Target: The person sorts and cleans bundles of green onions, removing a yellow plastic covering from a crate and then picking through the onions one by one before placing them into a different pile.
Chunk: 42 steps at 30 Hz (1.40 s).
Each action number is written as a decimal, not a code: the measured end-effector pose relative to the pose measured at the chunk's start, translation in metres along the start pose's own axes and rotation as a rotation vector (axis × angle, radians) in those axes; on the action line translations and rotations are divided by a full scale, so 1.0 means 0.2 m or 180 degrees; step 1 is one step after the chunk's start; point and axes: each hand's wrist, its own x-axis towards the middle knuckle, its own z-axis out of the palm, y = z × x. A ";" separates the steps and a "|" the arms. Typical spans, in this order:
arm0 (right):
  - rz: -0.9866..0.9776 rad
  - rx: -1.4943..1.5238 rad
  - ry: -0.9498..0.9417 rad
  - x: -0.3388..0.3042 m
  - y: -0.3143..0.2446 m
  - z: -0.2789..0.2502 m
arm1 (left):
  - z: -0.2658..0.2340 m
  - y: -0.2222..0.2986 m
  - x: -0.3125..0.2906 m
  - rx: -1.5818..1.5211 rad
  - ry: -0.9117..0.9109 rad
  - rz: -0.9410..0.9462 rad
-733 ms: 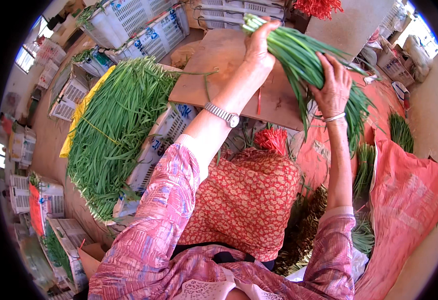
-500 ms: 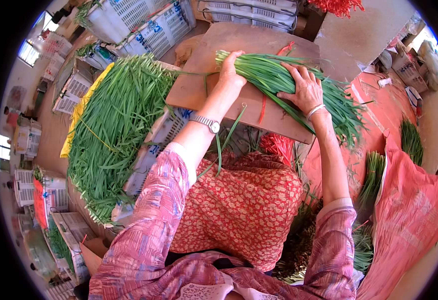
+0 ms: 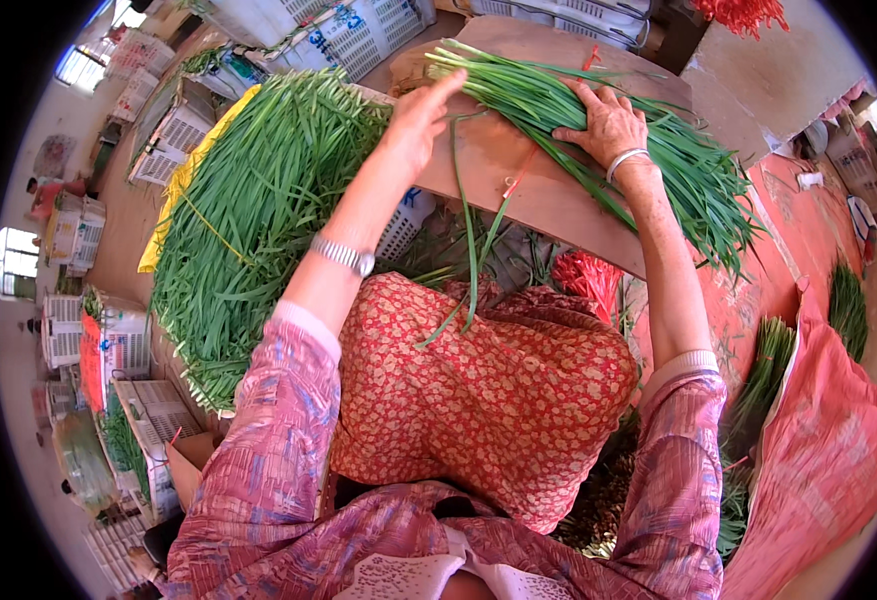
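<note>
A bundle of garlic chives (image 3: 518,88) lies across a brown wooden board (image 3: 598,225), pale cut ends at the left, green tips hanging over the right edge. My right hand (image 3: 606,130), a bangle at its wrist, grips the bundle from above, thumb on the near side and fingers over the top. By the cut ends, my left hand (image 3: 420,118) has its fingers stretched out and holds nothing. A red tie strip (image 3: 520,175) shows on the board beside the bundle. Some loose chive leaves (image 3: 470,230) dangle off the near edge toward my lap.
Left of the board, a large heap of chives (image 3: 268,190) lies on yellow sheeting (image 3: 180,190) over a crate. Red strips (image 3: 586,280) hang below the board. White crates (image 3: 358,45) stand at the back. A red sack (image 3: 833,420) and more chives (image 3: 766,350) lie at right.
My left hand has let go of the chives' cut ends and drawn back to the left. My right hand stays on the bundle. The whole view has shifted slightly.
</note>
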 end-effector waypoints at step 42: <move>-0.0914 0.0440 0.0187 -0.14 -0.63 -0.18 | -1.21 0.29 0.10 0.4662 0.1586 -0.0226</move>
